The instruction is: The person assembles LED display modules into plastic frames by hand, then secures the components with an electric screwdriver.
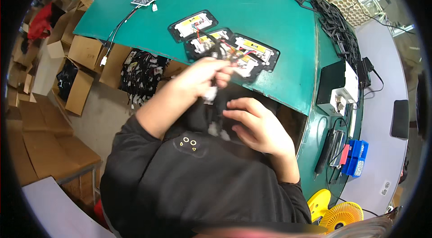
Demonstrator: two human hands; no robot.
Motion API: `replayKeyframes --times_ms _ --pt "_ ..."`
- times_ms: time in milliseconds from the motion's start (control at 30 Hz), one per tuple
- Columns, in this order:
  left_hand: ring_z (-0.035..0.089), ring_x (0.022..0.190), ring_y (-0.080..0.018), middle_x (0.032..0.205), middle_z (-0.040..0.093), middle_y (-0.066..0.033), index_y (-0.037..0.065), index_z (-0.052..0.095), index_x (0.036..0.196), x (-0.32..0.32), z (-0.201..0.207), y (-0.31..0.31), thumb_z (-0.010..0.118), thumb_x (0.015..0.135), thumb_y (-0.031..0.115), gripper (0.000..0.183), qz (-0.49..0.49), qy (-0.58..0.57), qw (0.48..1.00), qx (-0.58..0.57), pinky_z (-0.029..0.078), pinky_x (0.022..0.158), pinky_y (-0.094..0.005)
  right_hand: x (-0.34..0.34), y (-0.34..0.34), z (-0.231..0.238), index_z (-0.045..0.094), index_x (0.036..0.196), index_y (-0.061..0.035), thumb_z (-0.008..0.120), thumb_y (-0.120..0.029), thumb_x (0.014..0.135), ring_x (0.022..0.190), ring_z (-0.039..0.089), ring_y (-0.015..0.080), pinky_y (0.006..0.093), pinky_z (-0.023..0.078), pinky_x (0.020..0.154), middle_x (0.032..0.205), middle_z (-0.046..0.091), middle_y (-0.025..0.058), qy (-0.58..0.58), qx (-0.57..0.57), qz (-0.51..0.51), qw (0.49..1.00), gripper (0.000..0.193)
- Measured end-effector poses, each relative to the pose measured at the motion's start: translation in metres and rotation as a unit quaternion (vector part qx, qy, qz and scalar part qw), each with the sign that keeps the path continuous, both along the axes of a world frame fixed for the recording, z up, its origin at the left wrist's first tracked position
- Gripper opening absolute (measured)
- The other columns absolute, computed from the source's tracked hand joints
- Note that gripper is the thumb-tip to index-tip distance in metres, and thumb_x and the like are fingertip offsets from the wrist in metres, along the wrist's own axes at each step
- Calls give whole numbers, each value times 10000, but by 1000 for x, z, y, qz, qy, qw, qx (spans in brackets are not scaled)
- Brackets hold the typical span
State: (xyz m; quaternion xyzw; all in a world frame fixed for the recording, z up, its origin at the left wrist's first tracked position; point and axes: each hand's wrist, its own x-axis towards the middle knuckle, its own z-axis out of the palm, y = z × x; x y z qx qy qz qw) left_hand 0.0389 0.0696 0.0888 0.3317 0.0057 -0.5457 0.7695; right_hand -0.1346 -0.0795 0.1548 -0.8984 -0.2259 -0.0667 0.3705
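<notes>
My left hand (203,75) is closed around a bundle of black cables (219,105) at the table's near edge. White connectors hang from the bundle's lower ends, blurred by motion. Just to the right of the hanging cables, my right hand (258,125) has its fingers apart and appears to hold nothing. Beyond my left hand lie several black-framed panels with white and yellow insides and thin coloured wires, among them a panel at the left (193,25) and another at the right (257,52). My left hand and the cables partly cover the middle panels.
Two small modules with cables (143,0) lie on the green table (283,17) at far left. Black frames (324,13) are heaped along its far right. A white and black box (336,88), blue bins (355,159) and a yellow fan (342,216) are at right; cardboard boxes (81,92) stand left.
</notes>
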Motion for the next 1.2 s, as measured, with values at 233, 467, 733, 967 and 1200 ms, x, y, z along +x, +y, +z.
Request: replayKeyframes --times_ms 233,467,733,967,1200 --pt "283 463 -18 592 364 61 -67 565 1095 -15 76 208 432 1038 309 403 80 -246 954 150 216 406 -196 14 -1 -35 642 1058 -27 644 -41 781 789 633 302 385 516 705 851 621 132 108 1 33 994 278" --pt "374 472 -37 607 451 31 10 530 938 -82 70 345 658 915 308 326 58 -316 871 371 316 437 -208 36 26 -94 648 1032 -17 622 -64 831 855 642 322 388 521 751 927 654 157 203 14 73 976 208" --pt "388 479 -62 586 432 47 86 532 819 5 -98 421 592 932 180 159 103 -235 841 477 333 430 -244 48 54 -141 638 982 -47 599 -94 840 875 634 351 418 513 767 921 658 161 167 -52 69 982 155" --pt "437 469 -91 580 487 23 90 527 761 144 -192 405 637 907 218 224 94 -345 795 490 349 440 -268 33 45 -154 615 978 -36 601 -79 835 869 640 358 416 514 762 908 657 167 217 -43 15 975 149" --pt "596 1074 -423 1093 635 -288 -27 621 1101 246 -231 369 582 876 391 477 96 -488 476 725 463 931 -466 32 39 -154 604 967 -10 597 -37 809 871 648 336 397 515 775 906 653 175 267 -27 -7 963 161"
